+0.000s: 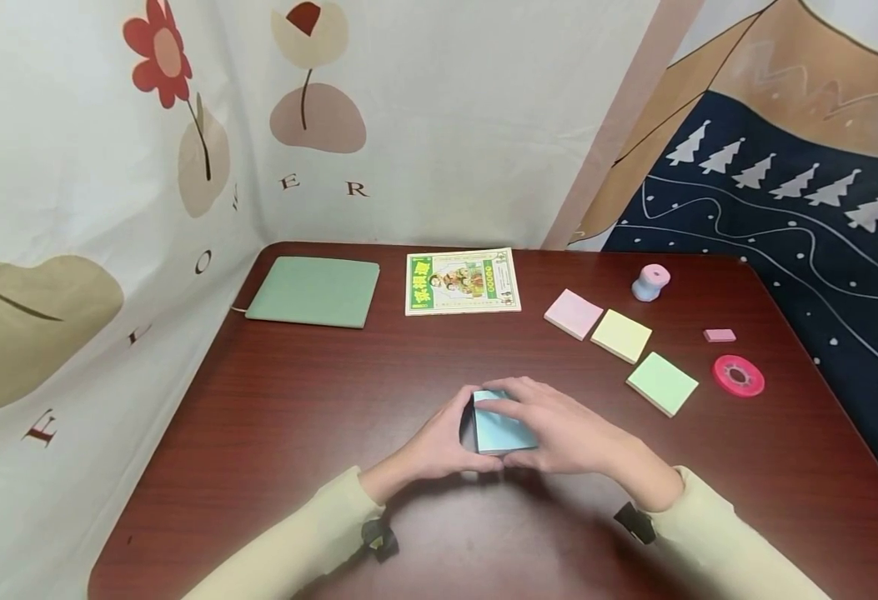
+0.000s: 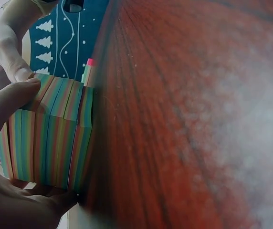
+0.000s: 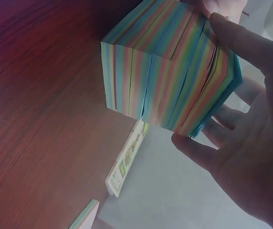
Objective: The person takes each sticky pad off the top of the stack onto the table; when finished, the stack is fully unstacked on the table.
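Observation:
A tall stack of sticky note pads (image 1: 502,429) stands on the table in front of me, with a light blue top sheet. In the left wrist view its sides (image 2: 55,143) show blue, green, yellow and pink stripes, with thin gaps between the pads. My left hand (image 1: 442,446) grips the stack from the left, thumb at the near side. From the right, my right hand (image 1: 574,433) holds it near the top, thumb at the near edge and fingers over the far part. Three loose sticky pads, pink (image 1: 574,314), yellow (image 1: 622,336) and green (image 1: 662,384), lie to the right.
A green notebook (image 1: 314,292) and an illustrated booklet (image 1: 464,282) lie along the back of the brown table (image 1: 318,375). At the right are a pink-and-blue spool-shaped item (image 1: 650,283), a small pink block (image 1: 719,335) and a pink ring (image 1: 739,375). Printed cloth hangs behind.

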### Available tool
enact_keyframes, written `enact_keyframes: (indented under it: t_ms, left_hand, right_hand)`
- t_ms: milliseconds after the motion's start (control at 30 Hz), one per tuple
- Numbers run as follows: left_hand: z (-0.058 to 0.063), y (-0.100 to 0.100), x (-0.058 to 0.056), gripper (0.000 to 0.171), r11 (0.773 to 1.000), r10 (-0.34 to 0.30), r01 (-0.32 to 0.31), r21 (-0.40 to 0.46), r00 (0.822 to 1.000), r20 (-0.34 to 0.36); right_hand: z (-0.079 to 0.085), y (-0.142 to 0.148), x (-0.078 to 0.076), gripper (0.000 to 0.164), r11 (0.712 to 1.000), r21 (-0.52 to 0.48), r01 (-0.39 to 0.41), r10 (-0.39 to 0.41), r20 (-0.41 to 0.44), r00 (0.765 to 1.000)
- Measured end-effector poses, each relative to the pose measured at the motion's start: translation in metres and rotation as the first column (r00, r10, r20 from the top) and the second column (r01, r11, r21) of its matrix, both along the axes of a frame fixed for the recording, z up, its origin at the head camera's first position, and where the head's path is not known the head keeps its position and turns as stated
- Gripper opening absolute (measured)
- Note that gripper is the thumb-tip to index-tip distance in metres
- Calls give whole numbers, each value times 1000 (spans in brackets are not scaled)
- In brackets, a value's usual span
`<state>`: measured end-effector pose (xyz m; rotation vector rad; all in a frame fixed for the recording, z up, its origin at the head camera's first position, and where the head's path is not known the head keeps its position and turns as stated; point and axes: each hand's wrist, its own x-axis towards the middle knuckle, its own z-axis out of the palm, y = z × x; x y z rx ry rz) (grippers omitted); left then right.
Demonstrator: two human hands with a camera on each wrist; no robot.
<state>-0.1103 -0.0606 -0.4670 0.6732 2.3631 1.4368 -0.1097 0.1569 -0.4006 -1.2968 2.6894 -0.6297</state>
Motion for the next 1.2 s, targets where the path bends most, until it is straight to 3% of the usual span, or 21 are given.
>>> enact_keyframes:
  t_ms: [433,667,833,967,1100,1200]
  left_hand:
    - [0,0,2,86,1000,4,-4,5,1000,-9]
    - [0,0,1,88,1000,4,-4,1,1000,-14]
    - [1,1,0,87,1000,7,-7,-16,1000,-18]
    - [1,1,0,85,1000,4,-5,-17,1000,-29]
    - [0,1,0,85,1000,-1,0,-18,999,-38]
    - [0,1,0,85,1000,1,-1,-17,999,-37]
  right_hand:
    - [1,-1,-2,67,997,42,58,-57,-33,998]
    - [11,6,-5,66,997,-7,79,-79,12,997]
    - [22,15,-20,68,988,-72,138,-135,49,990]
    - [18,25,-44,70,958,-110,263,-255,84,963]
    - [1,30,-69,69,908,-79,411,-403,99,910]
    - [-16,30,-85,67,877,-25,479,-476,79,876]
